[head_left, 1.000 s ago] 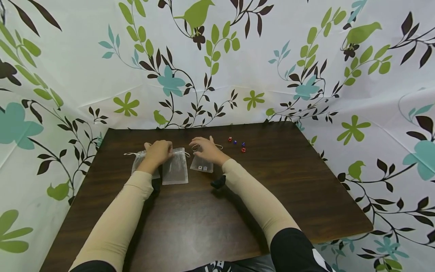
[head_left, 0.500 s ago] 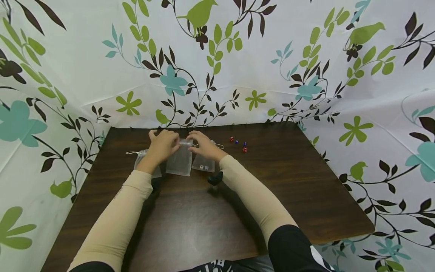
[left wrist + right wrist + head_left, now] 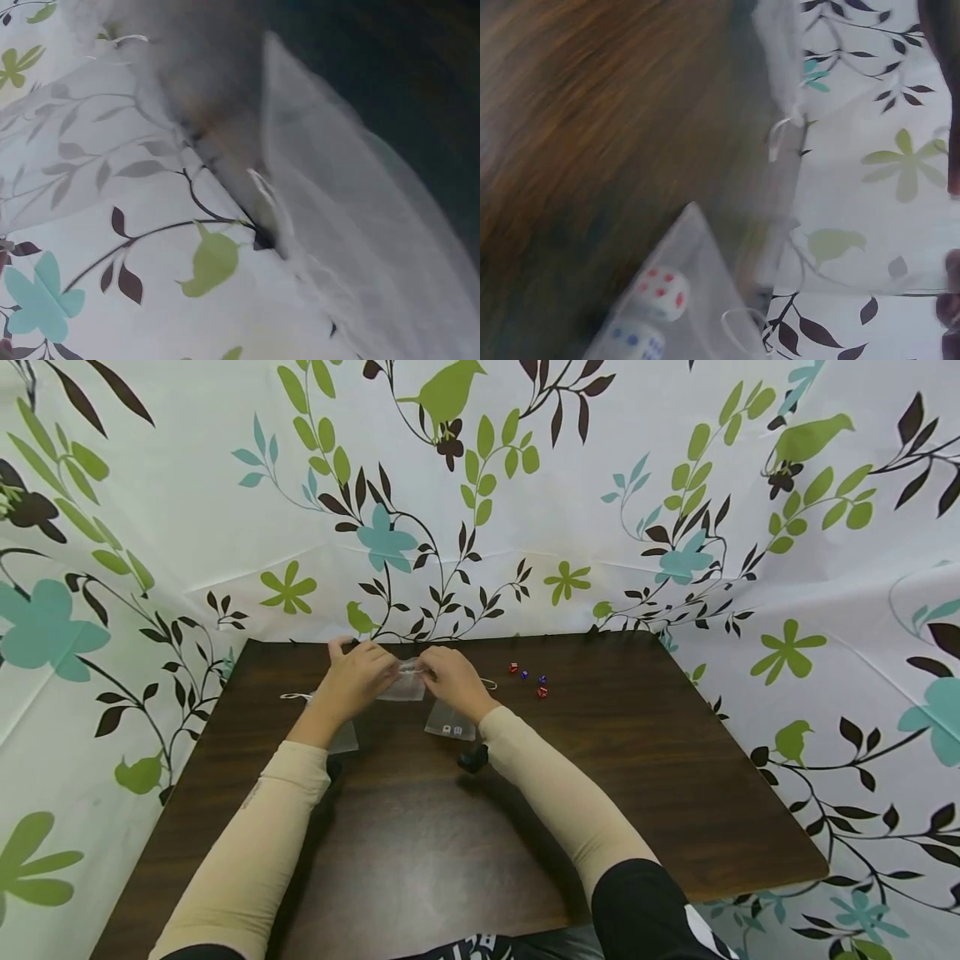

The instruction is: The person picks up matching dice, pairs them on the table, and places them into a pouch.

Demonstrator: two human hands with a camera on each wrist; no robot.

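Note:
A sheer white drawstring pouch [image 3: 405, 687] is stretched between both hands near the far side of the table. My left hand [image 3: 354, 681] pinches its upper left edge, while the right hand [image 3: 453, 681] grips the upper right, close beside it. Partly under the left forearm lies a second sheer pouch [image 3: 344, 739], its white cord sticking out to the left. A third pouch [image 3: 442, 717] lies below the right hand with white dice [image 3: 664, 291] inside, one with red pips and one with blue. The held pouch shows as thin see-through fabric [image 3: 75, 150] in the left wrist view.
Several small red and blue dice [image 3: 542, 692] lie to the right of the hands on the dark wooden table [image 3: 637, 777]. A floral-patterned cloth [image 3: 562, 510] hangs behind the table's far edge.
The hands have come together on the middle pouch, which has been raised from the table and drawn away from me. The dice and the two side pouches have stayed in place.

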